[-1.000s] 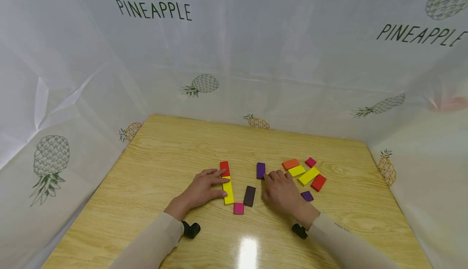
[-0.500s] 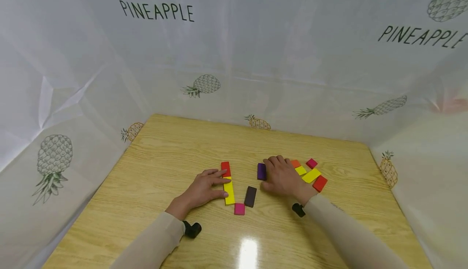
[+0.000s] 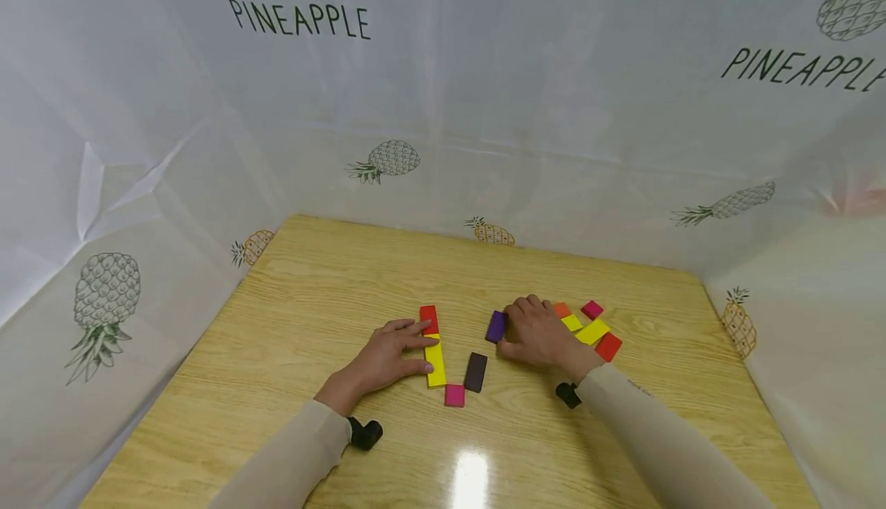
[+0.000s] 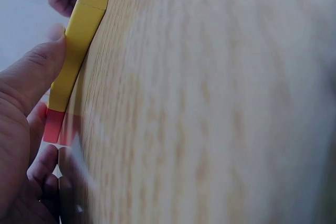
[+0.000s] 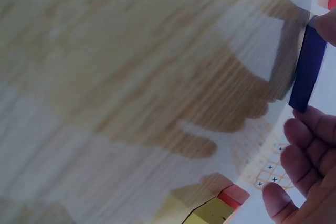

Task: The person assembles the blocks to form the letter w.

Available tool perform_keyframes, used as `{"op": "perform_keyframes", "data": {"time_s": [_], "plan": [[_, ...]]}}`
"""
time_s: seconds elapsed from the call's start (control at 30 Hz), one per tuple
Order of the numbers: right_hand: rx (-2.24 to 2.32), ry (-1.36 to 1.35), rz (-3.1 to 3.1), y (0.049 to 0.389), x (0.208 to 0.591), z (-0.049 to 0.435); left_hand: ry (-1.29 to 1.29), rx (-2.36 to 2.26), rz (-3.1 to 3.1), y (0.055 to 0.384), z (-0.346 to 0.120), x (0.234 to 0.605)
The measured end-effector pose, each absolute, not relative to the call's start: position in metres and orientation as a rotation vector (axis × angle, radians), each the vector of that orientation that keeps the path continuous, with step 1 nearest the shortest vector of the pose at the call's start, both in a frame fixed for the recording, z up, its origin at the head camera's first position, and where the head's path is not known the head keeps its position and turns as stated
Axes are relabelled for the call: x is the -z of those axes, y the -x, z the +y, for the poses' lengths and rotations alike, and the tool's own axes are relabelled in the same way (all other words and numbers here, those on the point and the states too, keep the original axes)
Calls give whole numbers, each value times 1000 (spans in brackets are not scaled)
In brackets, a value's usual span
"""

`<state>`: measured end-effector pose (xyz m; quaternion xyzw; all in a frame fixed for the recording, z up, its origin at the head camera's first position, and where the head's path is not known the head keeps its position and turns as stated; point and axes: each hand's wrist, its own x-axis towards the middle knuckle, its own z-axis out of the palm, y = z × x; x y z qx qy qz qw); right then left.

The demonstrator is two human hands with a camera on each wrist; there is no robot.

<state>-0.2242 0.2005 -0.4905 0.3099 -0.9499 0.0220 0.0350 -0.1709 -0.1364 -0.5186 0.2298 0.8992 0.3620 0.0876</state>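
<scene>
My left hand [image 3: 388, 355] rests its fingers and thumb along a row made of a red block [image 3: 429, 315] and a long yellow block [image 3: 434, 367]. In the left wrist view the thumb touches the yellow block [image 4: 81, 40]. A pink square block [image 3: 454, 396] lies at the row's near end, beside a dark brown block [image 3: 475, 372]. My right hand [image 3: 543, 334] pinches a purple block [image 3: 495, 327] at its right side. The right wrist view has the thumb at one end of the purple block [image 5: 307, 66] and a fingertip at the other.
Past my right hand lie more blocks: an orange one [image 3: 562, 310], a short yellow one [image 3: 572, 323], a longer yellow one [image 3: 593, 331], a red one [image 3: 609, 347] and a pink one [image 3: 591, 310]. A pineapple-print sheet [image 3: 554, 148] surrounds the wooden table [image 3: 346, 263].
My right hand has moved forward and spread along the purple block, which has turned slightly. It now covers the small purple block at the right. The left hand stays in place.
</scene>
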Motion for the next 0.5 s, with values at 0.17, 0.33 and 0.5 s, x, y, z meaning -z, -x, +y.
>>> {"op": "perform_keyframes", "data": {"time_s": [0.17,0.33,0.5], "plan": [[-73,-950,-2898,222,491,200,-678,-1073,2676,171,-136,519],[-87,-999,-2862,217,489,196,-679,-1077,2674,171,-137,518],[-87,-1027,-2861,214,489,192,-678,-1083,2669,171,-137,519]]}}
